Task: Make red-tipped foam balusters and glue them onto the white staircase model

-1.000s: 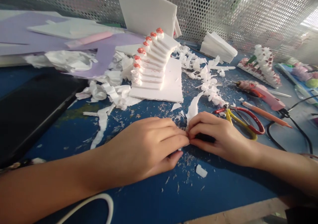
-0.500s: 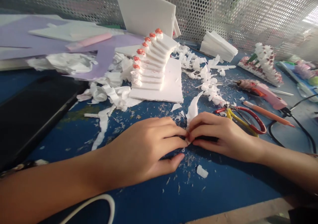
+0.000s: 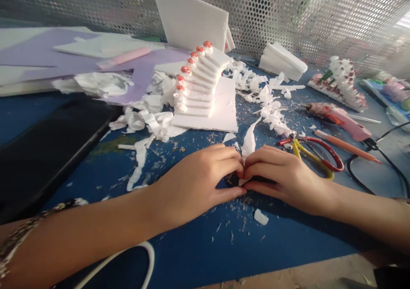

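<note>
Both hands meet low over the blue table, fingertips together on a strip of white paper (image 3: 249, 140). My left hand (image 3: 205, 173) pinches the strip's near end between thumb and fingers. Against it, my right hand (image 3: 282, 173) grips the same end, its thumb below and fingers above. The strip's far part rises beyond the fingers; its pinched end is mostly hidden. Behind the hands stands a small curved white foam staircase (image 3: 200, 94) on a square base (image 3: 224, 101), with red-topped white knobs along its left side.
Scissors (image 3: 315, 154), an orange pencil (image 3: 347, 146) and a pink glue gun (image 3: 346, 122) with a black cord lie right. Twisted paper bits (image 3: 272, 118) trail behind. A black phone-like slab (image 3: 54, 148), paper scraps (image 3: 153, 122) and foam sheets (image 3: 96, 43) lie left. A perforated metal screen (image 3: 272, 16) stands behind.
My left hand's thumb has moved up and in, closing on the paper's near end beside my right fingertips. My right hand has barely shifted. The view has moved slightly.
</note>
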The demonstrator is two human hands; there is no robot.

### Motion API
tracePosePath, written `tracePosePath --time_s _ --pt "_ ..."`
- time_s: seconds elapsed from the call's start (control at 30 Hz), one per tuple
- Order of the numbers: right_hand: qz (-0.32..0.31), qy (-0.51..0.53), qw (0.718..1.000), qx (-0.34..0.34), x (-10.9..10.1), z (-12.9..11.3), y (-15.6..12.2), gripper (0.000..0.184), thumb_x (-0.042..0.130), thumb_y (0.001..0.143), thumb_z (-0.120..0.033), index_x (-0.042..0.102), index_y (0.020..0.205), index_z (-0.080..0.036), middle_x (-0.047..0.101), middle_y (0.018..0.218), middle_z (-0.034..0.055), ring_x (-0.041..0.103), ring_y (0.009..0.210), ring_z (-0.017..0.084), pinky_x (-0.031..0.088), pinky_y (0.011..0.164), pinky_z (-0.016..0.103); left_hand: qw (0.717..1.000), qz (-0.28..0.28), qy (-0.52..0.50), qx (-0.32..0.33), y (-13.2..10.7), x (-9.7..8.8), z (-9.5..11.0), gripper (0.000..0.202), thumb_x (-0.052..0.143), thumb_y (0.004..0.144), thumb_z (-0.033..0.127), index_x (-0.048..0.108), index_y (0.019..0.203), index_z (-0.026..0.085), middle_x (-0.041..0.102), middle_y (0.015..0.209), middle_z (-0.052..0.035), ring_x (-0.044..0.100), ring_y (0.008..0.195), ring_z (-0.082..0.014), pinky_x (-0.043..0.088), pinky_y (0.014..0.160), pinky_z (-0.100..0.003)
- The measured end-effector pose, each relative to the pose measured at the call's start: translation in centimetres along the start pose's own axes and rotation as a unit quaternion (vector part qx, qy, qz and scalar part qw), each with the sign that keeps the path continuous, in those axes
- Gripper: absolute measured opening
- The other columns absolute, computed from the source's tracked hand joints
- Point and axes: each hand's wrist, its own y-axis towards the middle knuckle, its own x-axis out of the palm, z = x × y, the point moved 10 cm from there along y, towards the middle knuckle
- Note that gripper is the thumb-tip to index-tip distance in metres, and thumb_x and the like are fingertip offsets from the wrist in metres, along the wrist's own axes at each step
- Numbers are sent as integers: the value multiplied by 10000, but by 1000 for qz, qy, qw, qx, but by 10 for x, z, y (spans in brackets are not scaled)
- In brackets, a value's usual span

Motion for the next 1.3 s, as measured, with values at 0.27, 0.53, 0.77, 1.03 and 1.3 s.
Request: tracePosePath --time_s 0.27,0.53,0.77,1.03,1.3 --pt "9 -8 1000 -5 -1 -2 0 154 463 863 -186 605 858 -126 582 895 50 519 824 103 447 736 225 999 12 -23 -26 1 -2 -4 161 638 729 300 585 811 172 571 898 0 511 869 -153 406 762 -266" --pt "22 50 997 48 -2 8 4 99 499 816 -148 588 789 -116 571 869 49 525 804 81 438 738 182 999 31 -43 -13 1 -5 -4 110 514 838 227 612 827 180 579 893 0 529 861 -120 409 772 -231" --pt "17 61 996 61 -1 9 3 81 516 804 -173 584 789 -131 560 877 50 524 799 94 449 721 205 999 36 -28 -13 3 -5 0 129 489 846 204 595 785 161 583 867 -17 541 841 -130 423 738 -237" --pt "15 52 995 80 -1 13 5 27 522 794 -150 545 791 -137 551 857 38 517 780 93 439 697 205 999 29 22 -20 7 -6 -1 58 510 818 167 533 768 149 541 762 -2 521 725 -120 401 631 -221" --pt "-1 44 998 55 -3 8 5 97 488 825 -138 580 798 -151 554 879 42 527 805 93 446 717 204 1000 22 10 -9 3 -6 1 73 477 834 158 546 810 157 543 827 -10 521 758 -117 406 672 -224"
